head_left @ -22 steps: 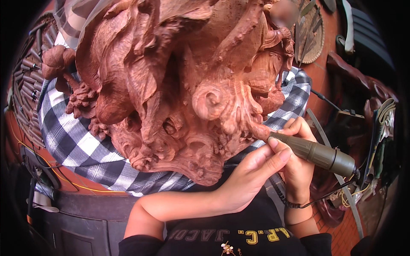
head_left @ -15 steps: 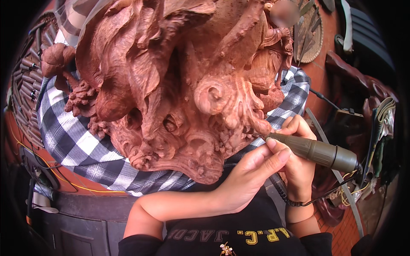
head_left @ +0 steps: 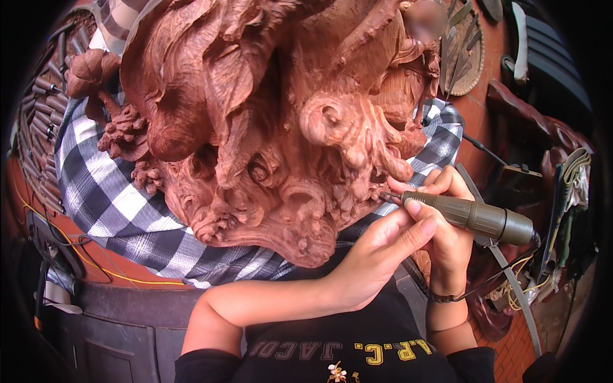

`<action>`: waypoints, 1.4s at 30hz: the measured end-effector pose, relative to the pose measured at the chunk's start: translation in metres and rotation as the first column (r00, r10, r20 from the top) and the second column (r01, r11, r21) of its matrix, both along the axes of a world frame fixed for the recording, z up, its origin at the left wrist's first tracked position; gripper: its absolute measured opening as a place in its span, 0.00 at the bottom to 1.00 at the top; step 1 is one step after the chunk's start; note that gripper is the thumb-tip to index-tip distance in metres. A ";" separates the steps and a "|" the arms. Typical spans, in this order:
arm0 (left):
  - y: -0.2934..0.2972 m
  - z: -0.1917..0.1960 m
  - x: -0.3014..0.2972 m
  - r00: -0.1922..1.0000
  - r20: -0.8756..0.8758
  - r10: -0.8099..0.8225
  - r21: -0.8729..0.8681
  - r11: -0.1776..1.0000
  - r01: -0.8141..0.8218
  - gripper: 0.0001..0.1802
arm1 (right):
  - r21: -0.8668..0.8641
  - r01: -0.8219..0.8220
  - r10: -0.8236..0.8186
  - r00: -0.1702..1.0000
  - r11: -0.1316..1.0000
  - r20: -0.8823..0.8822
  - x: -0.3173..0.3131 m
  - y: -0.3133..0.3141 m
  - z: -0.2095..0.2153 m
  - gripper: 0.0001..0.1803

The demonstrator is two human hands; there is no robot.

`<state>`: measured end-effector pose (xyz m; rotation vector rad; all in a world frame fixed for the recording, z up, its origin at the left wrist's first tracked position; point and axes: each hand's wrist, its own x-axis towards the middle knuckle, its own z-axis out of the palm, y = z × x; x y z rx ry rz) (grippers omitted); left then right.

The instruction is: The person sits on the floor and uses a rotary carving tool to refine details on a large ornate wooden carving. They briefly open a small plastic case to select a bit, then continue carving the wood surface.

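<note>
A large reddish-brown wood carving (head_left: 255, 172) with scrolls, folds and knobbly clusters fills the middle of the view. My right hand (head_left: 450, 217) grips an olive-green rotary carving tool (head_left: 469, 214) much like a pen. Its thin metal bit meets the knobbly lower right edge of the carving, by a curled scroll. From the lower left my left hand (head_left: 386, 246) reaches across, its fingers closed around the front end of the tool and its thumb lying against my right hand. Some of the left fingertips are hidden behind the tool.
Under the carving lies a black-and-white checked cloth (head_left: 96, 191). Many wooden-handled tools (head_left: 48, 121) stand bunched at the far left. A woven tray (head_left: 471, 54) with flat blades sits at the upper right. A yellow cord (head_left: 128, 277) crosses the floor at lower left.
The carving appears slightly higher and further right in view. The tool's body has tilted a little upward with my hands, and more of its bit now shows.
</note>
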<state>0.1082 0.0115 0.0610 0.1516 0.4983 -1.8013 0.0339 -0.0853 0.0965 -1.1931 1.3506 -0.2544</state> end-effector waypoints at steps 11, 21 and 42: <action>0.003 0.002 -0.005 0.996 0.086 0.009 -0.021 1.000 -0.007 0.24 | -0.045 -0.057 0.063 0.988 0.997 0.142 -0.013 0.002 -0.007 0.12; 0.008 0.001 -0.011 0.987 0.134 0.085 -0.027 0.996 -0.082 0.21 | -0.135 -0.158 0.181 0.967 0.978 0.181 -0.024 0.007 -0.017 0.12; 0.009 0.002 -0.027 0.918 0.394 0.055 -0.096 0.995 -0.019 0.26 | -0.088 -0.032 0.072 0.862 0.996 0.502 -0.049 0.009 -0.037 0.10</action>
